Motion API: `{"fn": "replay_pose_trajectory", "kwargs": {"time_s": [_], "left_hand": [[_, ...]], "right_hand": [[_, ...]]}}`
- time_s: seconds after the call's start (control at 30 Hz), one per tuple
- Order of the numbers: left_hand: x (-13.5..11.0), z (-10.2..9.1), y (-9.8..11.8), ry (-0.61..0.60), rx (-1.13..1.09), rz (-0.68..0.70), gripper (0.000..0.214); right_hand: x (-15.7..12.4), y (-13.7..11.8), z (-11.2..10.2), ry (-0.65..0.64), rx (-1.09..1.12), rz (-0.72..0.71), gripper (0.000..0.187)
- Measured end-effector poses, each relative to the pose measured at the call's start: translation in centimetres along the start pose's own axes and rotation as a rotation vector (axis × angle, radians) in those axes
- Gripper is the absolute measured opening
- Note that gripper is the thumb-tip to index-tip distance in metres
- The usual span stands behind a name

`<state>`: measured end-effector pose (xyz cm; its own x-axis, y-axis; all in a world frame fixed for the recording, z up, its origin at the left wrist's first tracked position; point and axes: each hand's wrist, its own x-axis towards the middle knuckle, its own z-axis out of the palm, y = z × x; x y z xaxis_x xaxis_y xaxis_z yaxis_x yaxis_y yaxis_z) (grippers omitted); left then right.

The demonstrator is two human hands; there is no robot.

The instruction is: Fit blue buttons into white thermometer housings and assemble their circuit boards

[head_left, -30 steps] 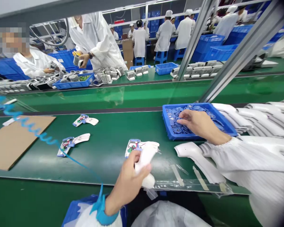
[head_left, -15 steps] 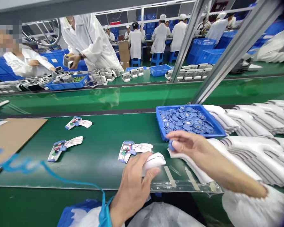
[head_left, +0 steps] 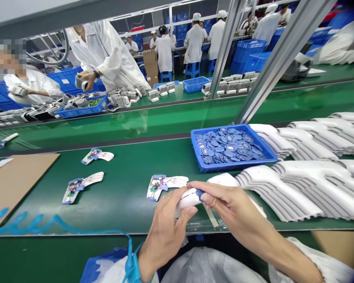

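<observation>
My left hand (head_left: pixel 166 226) is closed around a white plastic casing (head_left: pixel 187 200), its slotted end turned to the right. A small blue plastic piece (head_left: pixel 199 194) sits against that end, pinched by the thumb and fingers of my right hand (head_left: pixel 234 210). Whether the piece is seated in the casing, I cannot tell. Just beyond my left hand lies an open gun-shaped half shell (head_left: pixel 156 188) with wires and a green board inside. A white casing (head_left: pixel 223 179) lies behind my right hand, partly covered by it.
A blue tray (head_left: pixel 238 167) holds many blue oval parts. White casings (head_left: pixel 286 184) lie in stacked rows at right. Two more wired half shells (head_left: pixel 76 188) rest at left, near a cardboard sheet (head_left: pixel 26 173). A coiled blue cord (head_left: pixel 85 230) runs to my left wrist. Co-workers sit beyond the partition.
My right hand has moved left and down from beside the tray, bringing the blue piece against the casing's end. My left hand still holds the casing in nearly the same place.
</observation>
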<state>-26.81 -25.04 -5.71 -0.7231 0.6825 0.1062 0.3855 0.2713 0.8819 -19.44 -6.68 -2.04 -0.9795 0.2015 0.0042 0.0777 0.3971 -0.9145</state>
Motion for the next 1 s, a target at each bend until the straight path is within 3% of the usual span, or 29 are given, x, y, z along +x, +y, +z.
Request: {"fn": "replay_pose_trajectory", "kwargs": {"time_s": [0.2,0.37,0.5,0.6,0.7,0.8,0.9,1.0], "left_hand": [[0.1,-0.2,-0.3,-0.123,0.073,0.045,0.044],[0.3,-0.4,-0.5,-0.127,0.186,0.095,0.045],[0.5,0.0,-0.4,-0.117,0.230,0.142,0.044],[0.6,0.8,-0.3,-0.036,0.306,0.139,0.028],[0.3,1.6,-0.3,0.000,0.397,0.154,0.022],[-0.4,2.2,-0.7,0.104,0.339,0.106,0.021],[-0.7,3.3,-1.5,0.393,0.341,-0.014,0.032],[-0.2,4.3,-2.2,0.510,0.446,0.114,0.041]], "right_hand": [[-0.6,0.9,0.6,-0.009,-0.115,-0.136,0.040],[-0.8,1.1,0.2,-0.003,-0.160,-0.114,0.040],[-0.8,1.1,0.6,0.053,-0.218,-0.240,0.033],[-1.1,2.1,1.9,0.239,-0.345,-0.347,0.026],[-1.9,3.6,2.5,0.367,-0.426,-0.338,0.022],[-3.3,4.4,2.1,0.299,-0.410,-0.261,0.019],[-4.6,4.6,1.9,0.175,-0.413,-0.191,0.021],[-5.6,4.8,2.4,0.077,-0.512,-0.175,0.021]]}}
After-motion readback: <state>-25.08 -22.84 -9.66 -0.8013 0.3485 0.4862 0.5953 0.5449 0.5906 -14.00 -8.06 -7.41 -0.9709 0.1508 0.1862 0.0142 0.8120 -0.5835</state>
